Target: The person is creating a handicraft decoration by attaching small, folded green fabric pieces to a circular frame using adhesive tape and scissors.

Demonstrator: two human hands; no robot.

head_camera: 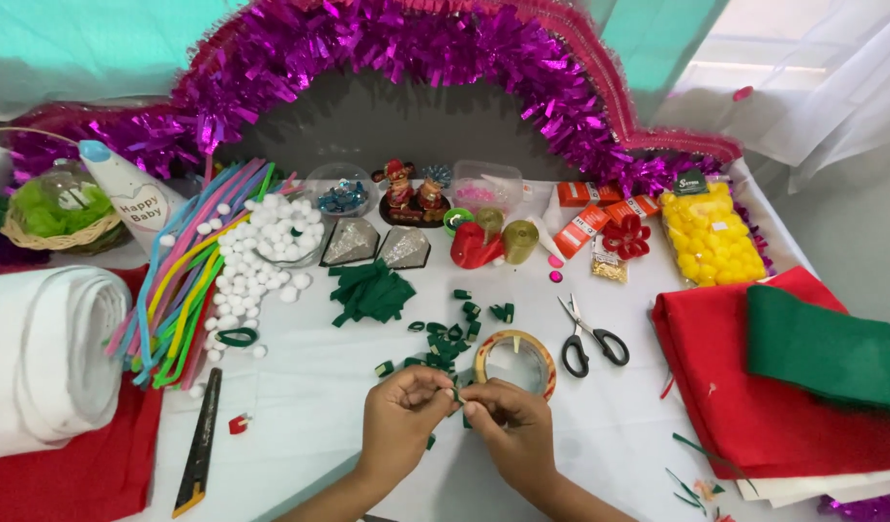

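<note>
Both my hands meet low over the white table (309, 406), my left hand (398, 416) and right hand (510, 425) pinching between their fingertips a small green felt piece (457, 394), just this side of a roll of clear tape (515, 360). Far beyond my grip a clear bowl (340, 186) holds blue trinkets, a basket (60, 232) far to the left holds a jar with green filling, and white pompoms (271, 242) heap beside coloured pipe cleaners (179, 280). Bare tabletop lies to the left of my grip as far as a craft knife (198, 447); scattered green felt curls (445, 338) and scissors (590, 338) crowd just beyond, and folded red felt (735, 377) lies at the right edge.
</note>
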